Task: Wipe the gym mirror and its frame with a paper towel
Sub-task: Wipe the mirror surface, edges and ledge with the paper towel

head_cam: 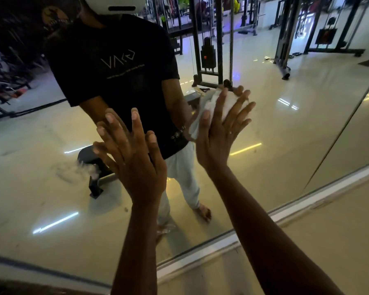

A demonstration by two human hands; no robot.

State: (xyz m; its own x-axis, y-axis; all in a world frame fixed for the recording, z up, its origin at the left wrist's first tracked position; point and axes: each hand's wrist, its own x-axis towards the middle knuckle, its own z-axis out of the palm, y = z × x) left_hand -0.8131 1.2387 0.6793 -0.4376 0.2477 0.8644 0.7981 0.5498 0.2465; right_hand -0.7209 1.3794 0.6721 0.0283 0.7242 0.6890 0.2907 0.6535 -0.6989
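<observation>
Right hand (219, 133) presses a crumpled white paper towel (209, 105) flat-fingered on the large wall mirror (285, 124); left hand (134, 158) (at nine o'clock) rests spread.

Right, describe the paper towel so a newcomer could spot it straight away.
Start at the big wall mirror that fills the view. Two hands lie flat against it; look under the right hand, the higher one. The paper towel is the crumpled white wad pressed beneath its straight fingers, the only white thing on the glass.
</observation>
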